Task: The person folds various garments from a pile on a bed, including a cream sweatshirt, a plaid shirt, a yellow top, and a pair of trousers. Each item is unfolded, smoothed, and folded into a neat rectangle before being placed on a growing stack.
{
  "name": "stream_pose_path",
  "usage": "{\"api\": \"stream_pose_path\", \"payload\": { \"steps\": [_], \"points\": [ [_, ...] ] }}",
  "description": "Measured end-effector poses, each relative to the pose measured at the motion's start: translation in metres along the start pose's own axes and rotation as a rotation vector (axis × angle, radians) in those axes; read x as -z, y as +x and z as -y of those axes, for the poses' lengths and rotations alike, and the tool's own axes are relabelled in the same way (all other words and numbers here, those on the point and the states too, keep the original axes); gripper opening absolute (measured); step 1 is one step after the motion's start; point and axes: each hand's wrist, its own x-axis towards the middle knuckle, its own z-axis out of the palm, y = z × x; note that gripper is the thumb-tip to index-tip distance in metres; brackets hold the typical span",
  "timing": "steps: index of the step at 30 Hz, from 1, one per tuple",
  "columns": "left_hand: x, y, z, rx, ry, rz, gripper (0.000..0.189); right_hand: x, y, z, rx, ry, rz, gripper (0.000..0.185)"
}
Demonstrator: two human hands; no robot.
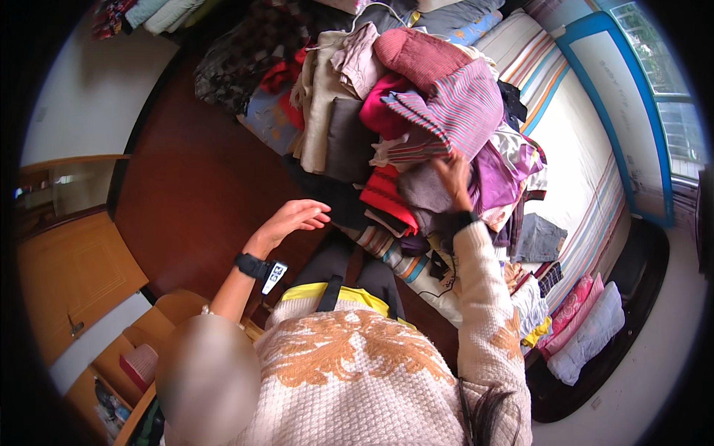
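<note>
A large heap of clothes lies on the bed before me. My right hand (453,174) is at the lower edge of a pink-and-grey striped garment (471,111), its fingers bent against the cloth; whether they pinch it is unclear. Under that hand is a folded grey-brown fleece (427,192), with a red knitted piece (387,195) to its left and a purple satin garment (496,178) to its right. My left hand (295,217) hovers over the floor side, left of the heap, fingers apart and holding nothing. A dark folded cushion-like cloth (348,139) and beige cloth (321,106) lie at the heap's left.
Grey denim shorts (540,238) lie on the striped bedsheet (574,145). Rolled pink and white cloths (588,333) rest by the bed's dark edge. A blue-framed board (619,111) leans near the window. An open wooden drawer unit (131,345) stands at lower left, beside the brown floor (178,178).
</note>
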Motion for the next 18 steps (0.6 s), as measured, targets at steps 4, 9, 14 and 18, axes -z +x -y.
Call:
{"api": "stream_pose_path", "payload": {
  "steps": [4, 9, 14, 18],
  "points": [
    [-0.031, 0.041, -0.006, 0.256, -0.372, 0.124, 0.061, -0.002, -0.102, 0.1, -0.226, 0.887, 0.167, 0.014],
    [-0.059, 0.061, 0.012, 0.252, -0.821, -0.041, 0.041, -0.02, -0.176, 0.159, -0.305, 0.888, 0.416, 0.025],
    [-0.065, 0.042, 0.021, 0.193, -0.553, -0.232, 0.036, 0.0, -0.177, 0.114, -0.75, 1.238, 0.607, 0.043],
    [-0.08, 0.027, 0.018, 0.116, -0.341, -0.244, 0.042, 0.012, -0.142, 0.08, -0.989, 1.261, 0.553, 0.055]
  ]
}}
